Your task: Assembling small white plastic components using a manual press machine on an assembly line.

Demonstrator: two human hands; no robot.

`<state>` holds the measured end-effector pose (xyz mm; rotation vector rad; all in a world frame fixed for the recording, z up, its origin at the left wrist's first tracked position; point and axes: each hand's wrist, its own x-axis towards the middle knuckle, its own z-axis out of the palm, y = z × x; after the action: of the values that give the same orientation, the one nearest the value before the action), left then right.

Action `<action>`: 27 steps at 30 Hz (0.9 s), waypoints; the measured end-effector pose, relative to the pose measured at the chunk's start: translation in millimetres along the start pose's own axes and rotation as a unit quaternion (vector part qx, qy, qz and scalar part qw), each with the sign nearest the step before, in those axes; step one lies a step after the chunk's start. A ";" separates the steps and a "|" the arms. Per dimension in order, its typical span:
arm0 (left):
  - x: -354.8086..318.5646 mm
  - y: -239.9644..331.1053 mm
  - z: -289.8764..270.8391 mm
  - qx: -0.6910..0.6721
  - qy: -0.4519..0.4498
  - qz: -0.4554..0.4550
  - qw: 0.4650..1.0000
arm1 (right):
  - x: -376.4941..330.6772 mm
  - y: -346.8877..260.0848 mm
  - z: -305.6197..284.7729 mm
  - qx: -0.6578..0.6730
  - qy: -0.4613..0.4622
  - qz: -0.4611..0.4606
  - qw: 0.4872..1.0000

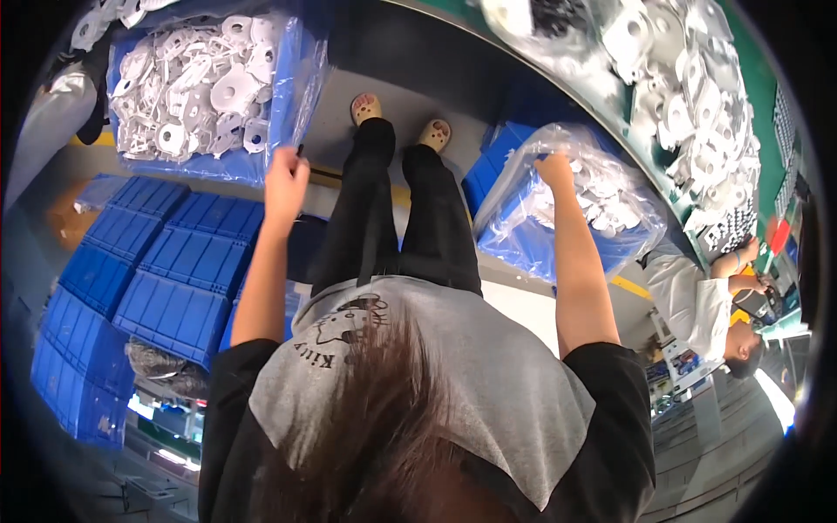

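Note:
My left hand [284, 185] is closed at the right edge of a large blue bin [161, 167] lined with clear plastic. A small dark tip sticks out past its fingers; what it belongs to is too small to tell. White plastic parts, many of them round with a centre hole [234, 87], fill that bin. On the other side, my right hand [554, 167] has its fingers curled at the far edge of a clear plastic bag [514, 187]. The bag lines a smaller blue bin and holds more white plastic parts [610, 209].
Stacked blue crates [187, 270] stand at the left. A long table [602, 109] on the far right bears a heap of white parts [689, 96]. A person in white [684, 296] works at it with both hands. Another person's light sleeve [57, 113] shows at the left edge.

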<state>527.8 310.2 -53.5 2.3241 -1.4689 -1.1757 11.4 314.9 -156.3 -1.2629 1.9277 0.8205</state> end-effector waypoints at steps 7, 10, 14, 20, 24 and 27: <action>98.3 -53.7 8.2 0.152 0.126 0.059 0.979 | 26.5 -29.6 -21.9 -0.210 -0.133 0.039 0.968; 109.8 -79.7 40.5 0.198 0.135 -0.006 0.971 | 55.6 -91.2 -36.2 -0.354 -0.324 0.067 0.874; 124.6 -72.5 50.6 0.269 0.222 0.042 0.936 | 109.4 -156.6 -7.8 -0.214 -0.531 0.133 0.809; 126.8 -87.9 71.7 0.194 0.234 0.004 0.952 | 346.8 -148.0 77.2 -0.049 -0.311 -0.012 0.949; 120.6 -94.0 79.6 0.209 0.331 0.021 0.920 | 434.9 -133.6 88.8 -0.297 -0.002 -0.346 0.890; 129.9 -105.2 81.2 0.267 0.351 0.037 0.897 | 455.8 -129.0 98.6 -0.265 -0.058 -0.237 0.933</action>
<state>573.7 279.0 -230.9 2.5456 -1.6674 0.1647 16.3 121.2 -599.7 -1.8528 1.2515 1.1596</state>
